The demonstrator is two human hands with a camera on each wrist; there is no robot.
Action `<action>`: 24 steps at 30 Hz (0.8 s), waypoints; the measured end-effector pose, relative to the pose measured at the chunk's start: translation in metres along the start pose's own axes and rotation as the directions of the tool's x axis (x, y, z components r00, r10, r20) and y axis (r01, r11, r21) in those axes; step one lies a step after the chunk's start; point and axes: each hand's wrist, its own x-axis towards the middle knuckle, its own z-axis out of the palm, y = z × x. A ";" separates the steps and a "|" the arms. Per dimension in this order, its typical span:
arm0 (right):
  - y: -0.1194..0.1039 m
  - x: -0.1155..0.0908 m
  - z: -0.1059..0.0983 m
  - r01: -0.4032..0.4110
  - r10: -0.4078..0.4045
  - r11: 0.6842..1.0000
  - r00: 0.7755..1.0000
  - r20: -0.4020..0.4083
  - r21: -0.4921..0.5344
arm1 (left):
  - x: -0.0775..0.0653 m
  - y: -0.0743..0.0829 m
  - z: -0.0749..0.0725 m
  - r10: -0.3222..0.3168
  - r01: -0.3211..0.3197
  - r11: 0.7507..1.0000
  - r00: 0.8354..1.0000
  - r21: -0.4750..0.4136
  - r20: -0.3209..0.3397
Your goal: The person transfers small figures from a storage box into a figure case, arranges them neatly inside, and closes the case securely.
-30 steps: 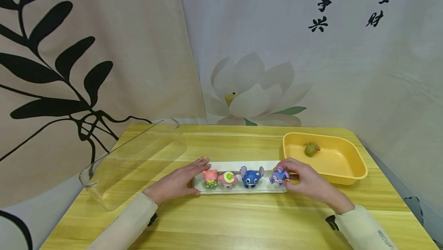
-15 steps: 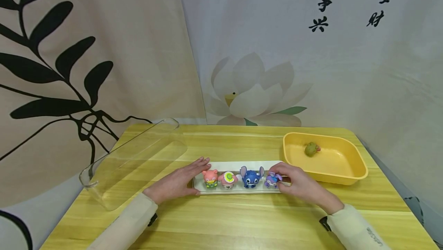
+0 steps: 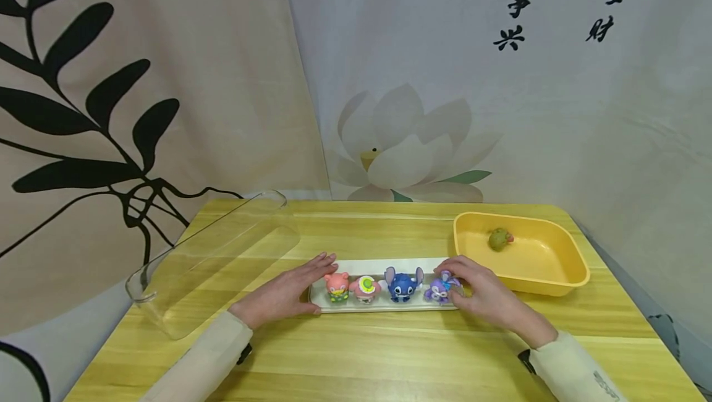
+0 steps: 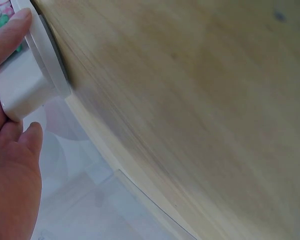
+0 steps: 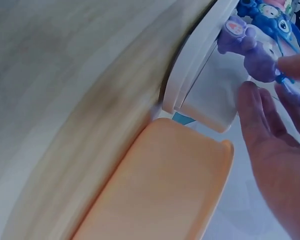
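Observation:
A long white tray (image 3: 389, 307) lies in the middle of the table, bearing a row of small toy figurines. From the left come a pink one with a green-yellow base (image 3: 337, 287), a pink one with a yellow-green ring on top (image 3: 365, 289) and a blue big-eared figurine (image 3: 403, 284). At the right end stands a purple rabbit figurine (image 3: 437, 289). My right hand (image 3: 489, 294) pinches it between thumb and fingers; in the right wrist view the thumb touches its side. My left hand (image 3: 280, 290) holds the tray's left end, thumb in front and fingers behind.
A yellow plastic tub (image 3: 534, 266) stands at the back right, with a small green figurine (image 3: 500, 239) inside. On the left lies a clear plastic cover (image 3: 222, 260), slanted and reaching past the table's left edge. A printed cloth hangs behind the wooden table (image 3: 356, 359).
My right hand has brought the purple rabbit figurine leftward and down onto the tray's right end, then shifted slightly right, uncovering more of it. My left hand stays in place.

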 end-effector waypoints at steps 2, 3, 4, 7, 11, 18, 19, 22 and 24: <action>0.000 -0.001 0.000 -0.013 0.013 1.000 1.000 -0.008 0.003 | 0.000 0.000 0.000 -0.004 0.004 1.000 1.000 -0.001 0.002; 0.000 -0.002 0.000 -0.021 0.021 1.000 1.000 -0.009 0.010 | 0.000 0.001 -0.001 -0.006 0.006 1.000 1.000 0.000 0.003; 0.000 -0.002 0.000 -0.027 0.027 0.999 1.000 -0.014 0.017 | 0.000 0.001 -0.001 -0.005 0.005 1.000 1.000 -0.001 0.002; -0.001 -0.002 0.000 -0.028 0.028 1.000 0.999 -0.046 0.011 | 0.000 0.001 -0.001 -0.002 0.002 1.000 1.000 0.002 -0.002; -0.002 -0.001 0.000 0.010 -0.011 1.000 0.993 -0.114 -0.016 | -0.001 0.001 -0.001 0.003 -0.003 1.000 1.000 0.006 -0.007; -0.004 0.004 0.000 0.043 -0.041 0.999 0.990 -0.132 0.009 | 0.000 0.001 -0.001 -0.005 0.005 1.000 1.000 0.004 0.002; -0.005 0.005 0.000 0.040 -0.039 0.999 0.990 -0.132 0.005 | 0.000 0.001 -0.001 -0.008 0.008 1.000 1.000 0.003 0.004; -0.006 0.007 0.000 0.032 -0.032 0.999 0.990 -0.135 -0.004 | 0.000 0.001 -0.001 -0.015 0.015 1.000 1.000 0.002 0.010; -0.006 0.008 0.001 0.026 -0.026 1.000 0.990 -0.136 -0.001 | 0.000 0.001 -0.001 -0.021 0.021 1.000 1.000 0.002 0.014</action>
